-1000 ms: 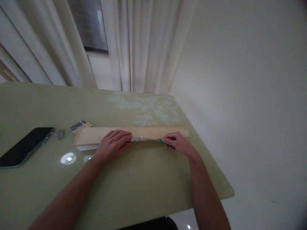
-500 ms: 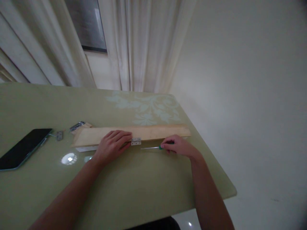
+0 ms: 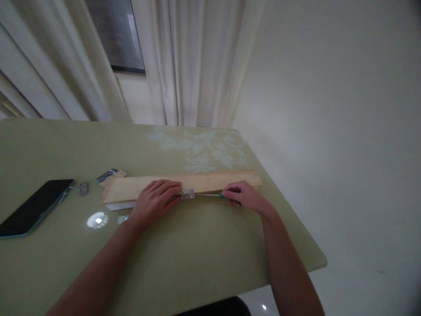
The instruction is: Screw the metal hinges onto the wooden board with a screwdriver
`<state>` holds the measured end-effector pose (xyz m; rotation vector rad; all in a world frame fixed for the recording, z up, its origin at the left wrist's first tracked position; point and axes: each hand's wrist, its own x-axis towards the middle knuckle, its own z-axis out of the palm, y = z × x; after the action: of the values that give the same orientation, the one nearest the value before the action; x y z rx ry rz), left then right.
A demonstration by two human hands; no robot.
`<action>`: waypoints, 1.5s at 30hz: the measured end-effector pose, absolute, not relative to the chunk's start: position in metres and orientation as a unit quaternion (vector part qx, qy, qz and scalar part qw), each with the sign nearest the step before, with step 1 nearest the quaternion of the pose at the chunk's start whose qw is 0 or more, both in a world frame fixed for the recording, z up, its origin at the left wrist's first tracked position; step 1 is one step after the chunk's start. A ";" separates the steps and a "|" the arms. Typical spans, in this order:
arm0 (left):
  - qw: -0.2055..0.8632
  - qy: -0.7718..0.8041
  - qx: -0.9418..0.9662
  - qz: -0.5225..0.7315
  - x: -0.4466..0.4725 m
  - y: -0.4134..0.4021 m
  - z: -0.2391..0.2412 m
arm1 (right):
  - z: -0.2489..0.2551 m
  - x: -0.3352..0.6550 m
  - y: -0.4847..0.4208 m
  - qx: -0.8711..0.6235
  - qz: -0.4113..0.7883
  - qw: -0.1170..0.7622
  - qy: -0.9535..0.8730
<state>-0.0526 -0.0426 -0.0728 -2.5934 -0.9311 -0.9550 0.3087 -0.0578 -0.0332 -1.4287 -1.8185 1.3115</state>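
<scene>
A long pale wooden board [image 3: 210,181] lies across the green table [image 3: 171,254]. A small metal hinge [image 3: 187,194] sits at the board's near edge. My left hand [image 3: 154,201] rests flat on the board, fingertips beside the hinge. My right hand [image 3: 245,196] grips a green-handled screwdriver [image 3: 210,195] lying nearly level, its thin shaft pointing left with the tip at the hinge.
A dark phone [image 3: 34,206] lies at the left of the table. Next to it are a small hinge [image 3: 83,188] and another metal piece [image 3: 107,175] near the board's left end. Curtains [image 3: 184,61] hang behind the table; its right edge drops to a pale floor.
My right hand pulled the screwdriver off the hinge toward me, then brought its tip back to the hinge. My left hand stayed on the board.
</scene>
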 end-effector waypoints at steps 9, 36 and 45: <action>0.103 -0.318 -0.879 -0.341 -0.050 -0.043 -0.072 | -0.021 0.321 -0.068 -0.496 0.473 0.416 -0.598; 0.053 -0.326 -0.890 -0.313 -0.054 -0.043 -0.070 | -0.014 0.313 -0.069 -0.462 0.493 0.246 -0.695; 0.105 -0.343 -0.867 -0.345 -0.046 -0.044 -0.076 | 0.029 0.260 -0.061 -0.486 0.258 0.497 -0.671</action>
<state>-0.0462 -0.0443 -0.0760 -2.5560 -1.0117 -1.0163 0.2596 -0.0606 0.0291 -1.1779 -1.6252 0.6238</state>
